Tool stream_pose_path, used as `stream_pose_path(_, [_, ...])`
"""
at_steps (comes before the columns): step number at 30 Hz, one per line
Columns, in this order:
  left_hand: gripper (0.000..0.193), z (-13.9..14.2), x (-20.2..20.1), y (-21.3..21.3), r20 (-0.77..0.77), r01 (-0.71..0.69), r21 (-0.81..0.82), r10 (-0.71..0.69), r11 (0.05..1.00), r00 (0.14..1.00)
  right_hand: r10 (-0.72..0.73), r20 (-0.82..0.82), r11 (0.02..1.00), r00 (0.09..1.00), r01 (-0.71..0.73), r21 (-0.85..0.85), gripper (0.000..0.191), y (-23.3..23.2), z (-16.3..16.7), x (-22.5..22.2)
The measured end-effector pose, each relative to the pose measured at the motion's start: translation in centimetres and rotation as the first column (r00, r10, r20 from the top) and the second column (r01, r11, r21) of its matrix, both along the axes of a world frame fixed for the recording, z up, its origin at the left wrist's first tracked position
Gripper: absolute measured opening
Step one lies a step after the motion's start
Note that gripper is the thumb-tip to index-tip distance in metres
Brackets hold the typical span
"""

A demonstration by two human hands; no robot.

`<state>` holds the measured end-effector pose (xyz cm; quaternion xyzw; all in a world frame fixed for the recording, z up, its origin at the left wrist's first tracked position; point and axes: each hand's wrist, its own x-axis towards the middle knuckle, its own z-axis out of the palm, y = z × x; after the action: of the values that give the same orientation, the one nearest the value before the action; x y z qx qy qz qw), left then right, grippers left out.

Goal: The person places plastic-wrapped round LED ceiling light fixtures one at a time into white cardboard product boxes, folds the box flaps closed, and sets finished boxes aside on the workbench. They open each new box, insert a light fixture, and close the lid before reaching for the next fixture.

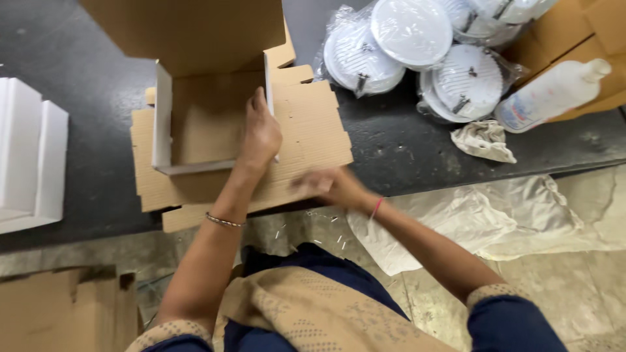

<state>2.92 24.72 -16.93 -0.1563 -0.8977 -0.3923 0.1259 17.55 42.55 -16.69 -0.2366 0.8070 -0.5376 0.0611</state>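
Observation:
An open cardboard box with white outer walls stands on a stack of flat brown cardboard sheets on a dark worktop. My left hand grips the box's right wall, thumb outside and fingers over the edge. My right hand is blurred and rests on the near right corner of the flat sheets; whether it pinches a sheet I cannot tell. A large brown flap rises behind the box.
Round white plastic discs in clear bags lie at the back right, with a white bottle and a crumpled cloth. White foam blocks sit left. A white sheet and cardboard lie on the floor.

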Motion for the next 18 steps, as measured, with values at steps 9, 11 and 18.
stream_pose_path(9, [0.073, 3.8, 5.8, -4.8, 0.207, 0.137, -0.067, -0.121, 0.988, 0.971, -0.264, -0.791, 0.244, 0.552, 0.832, 0.498, 0.079, 18.1, 5.6, -11.8])
stream_pose_path(11, [0.069, 4.8, 6.7, -7.5, 0.353, 0.059, -0.073, -0.029, 0.996, 0.935, -0.082, -0.828, 0.066, 0.555, 0.832, 0.551, 0.084, 19.8, 5.2, -12.9])
stream_pose_path(18, [0.041, 5.3, 11.0, -17.4, 0.144, -0.135, 0.170, 0.111, 0.976, 0.983, -0.045, -0.858, 0.281, 0.511, 0.831, 0.480, 0.051, 21.6, 5.4, -16.0])
